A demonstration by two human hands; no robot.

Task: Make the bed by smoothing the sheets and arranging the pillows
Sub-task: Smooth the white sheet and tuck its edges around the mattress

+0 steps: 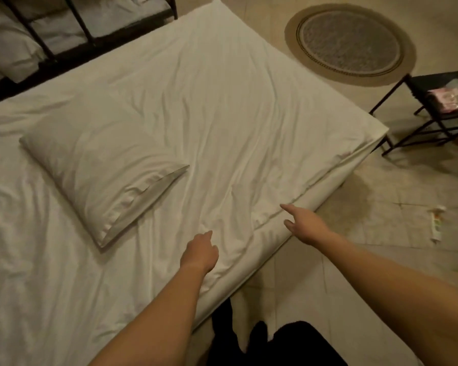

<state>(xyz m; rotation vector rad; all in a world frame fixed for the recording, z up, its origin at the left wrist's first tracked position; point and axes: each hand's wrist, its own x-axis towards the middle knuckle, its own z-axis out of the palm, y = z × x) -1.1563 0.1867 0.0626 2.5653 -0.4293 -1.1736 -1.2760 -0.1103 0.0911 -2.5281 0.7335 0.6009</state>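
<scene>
1. White and creased, the sheet (222,114) covers the whole bed (331,178), with folds running from the far corner toward the near edge.
2. A white pillow (98,165) lies flat on the sheet, left of the middle and set at a slant. The open end of its case points to the near right.
3. The left hand (200,250) rests knuckles-up on the sheet, near the bed's right edge and right of the pillow. Its fingers are curled under, and I cannot tell whether they pinch the cloth.
4. The right hand (306,227) is at the bed's right edge, spread, with forefinger and thumb held straight toward the sheet's hem. Contact is unclear.
5. On the tiled floor (381,260) a round grey rug (351,43) lies far right.
6. A small black bench (434,112) stands at the right edge of the view and carries a pink packet (444,99).
7. A tube (437,223) lies on the floor near it.
8. Far left stands a second bed with a black metal frame (64,30).
</scene>
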